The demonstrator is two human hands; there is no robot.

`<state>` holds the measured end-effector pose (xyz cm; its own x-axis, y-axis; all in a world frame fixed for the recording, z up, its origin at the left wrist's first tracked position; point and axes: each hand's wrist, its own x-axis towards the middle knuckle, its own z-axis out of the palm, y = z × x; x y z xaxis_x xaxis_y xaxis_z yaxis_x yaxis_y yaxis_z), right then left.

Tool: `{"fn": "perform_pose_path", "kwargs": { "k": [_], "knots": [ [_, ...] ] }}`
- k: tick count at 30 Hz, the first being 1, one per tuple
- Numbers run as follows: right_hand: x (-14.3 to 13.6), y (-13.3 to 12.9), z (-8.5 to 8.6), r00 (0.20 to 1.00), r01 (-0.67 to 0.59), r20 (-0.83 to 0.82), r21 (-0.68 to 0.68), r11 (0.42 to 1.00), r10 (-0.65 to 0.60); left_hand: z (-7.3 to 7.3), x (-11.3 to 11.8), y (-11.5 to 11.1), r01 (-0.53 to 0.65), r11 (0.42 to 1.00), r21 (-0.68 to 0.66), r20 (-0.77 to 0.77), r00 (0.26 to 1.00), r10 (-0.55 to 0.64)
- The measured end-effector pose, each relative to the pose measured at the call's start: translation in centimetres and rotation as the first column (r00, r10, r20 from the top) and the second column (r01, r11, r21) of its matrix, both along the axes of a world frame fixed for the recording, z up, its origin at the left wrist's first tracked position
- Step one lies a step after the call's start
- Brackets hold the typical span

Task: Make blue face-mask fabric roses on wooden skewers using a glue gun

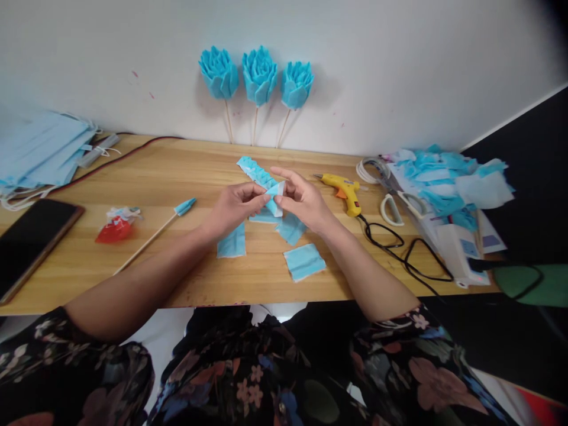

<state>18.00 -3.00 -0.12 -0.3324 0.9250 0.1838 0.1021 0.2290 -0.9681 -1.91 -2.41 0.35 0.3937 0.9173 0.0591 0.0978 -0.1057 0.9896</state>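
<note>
Between my left hand [237, 207] and my right hand [304, 200] is a blue fabric piece [274, 201] with a white side, partly folded. Both hands pinch it with thumb and fingers; my right index finger sticks out to the left above it. Just behind lies a row of folded blue petals [257, 171]. Flat blue fabric squares lie around and below my hands: one square [231, 242] by my left wrist, another square [291, 228] under my right hand, and a third square [305, 262] nearer the table edge.
Three blue fabric flowers [260, 77] on sticks lean on the wall. Left are a stick with a blue tip [184, 207], a red bag [116, 228], a phone [38, 242] and face masks [44, 148]. Right are a yellow glue gun [344, 188], scissors [391, 210] and blue scraps [448, 177].
</note>
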Motion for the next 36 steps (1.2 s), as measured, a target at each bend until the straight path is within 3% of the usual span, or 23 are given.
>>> {"fn": "perform_pose_path", "kwargs": {
  "k": [6, 10, 12, 15, 17, 19, 22, 29, 33, 36],
  "knots": [
    [0.1, 0.3, -0.2, 0.989, 0.063, 0.124, 0.102, 0.993, -0.076, -0.5, -0.2, 0.4, -0.036, 0.998, 0.059, -0.061, 0.997, 0.039],
    [3.0, 1.5, 1.4, 0.914, 0.259, 0.253, 0.24, 0.936, -0.317, -0.6, -0.3, 1.0, -0.123, 0.992, 0.026, -0.019, 0.992, 0.124],
    [5.4, 1.8, 2.7, 0.781, 0.365, 0.4, 0.33, 0.87, -0.479, -0.6, -0.4, 1.2, -0.162, 0.987, 0.02, 0.001, 0.987, 0.162],
    [9.3, 1.3, 4.4, 0.401, 0.433, 0.683, 0.446, 0.783, -0.611, -0.5, -0.4, 1.4, -0.199, 0.98, 0.014, 0.032, 0.98, 0.199],
    [11.4, 0.4, 4.6, 0.175, 0.426, 0.821, 0.435, 0.793, -0.544, -0.5, -0.4, 1.4, -0.218, 0.976, 0.007, 0.055, 0.974, 0.218],
    [12.8, -0.5, 4.2, 0.031, 0.481, 0.902, 0.364, 0.798, -0.43, -0.6, -0.4, 1.5, -0.23, 0.973, -0.003, 0.082, 0.97, 0.229],
    [13.5, -1.5, 3.0, 0.065, 0.491, 0.954, 0.225, 0.841, -0.293, -0.8, -0.4, 1.7, -0.226, 0.974, -0.02, 0.123, 0.966, 0.227],
    [11.9, -1.2, 1.6, 0.127, 0.525, 0.932, 0.228, 0.82, -0.34, -1.2, -0.3, 1.9, -0.221, 0.975, -0.035, 0.16, 0.961, 0.223],
    [11.9, -0.4, 1.9, 0.32, 0.549, 0.799, 0.282, 0.787, -0.509, -1.1, -0.4, 1.9, -0.21, 0.976, -0.057, 0.193, 0.957, 0.217],
    [11.5, -0.1, 2.4, 0.58, 0.652, 0.483, 0.209, 0.729, -0.656, -1.1, -0.5, 2.0, -0.18, 0.98, -0.089, 0.242, 0.95, 0.196]
  ]
}}
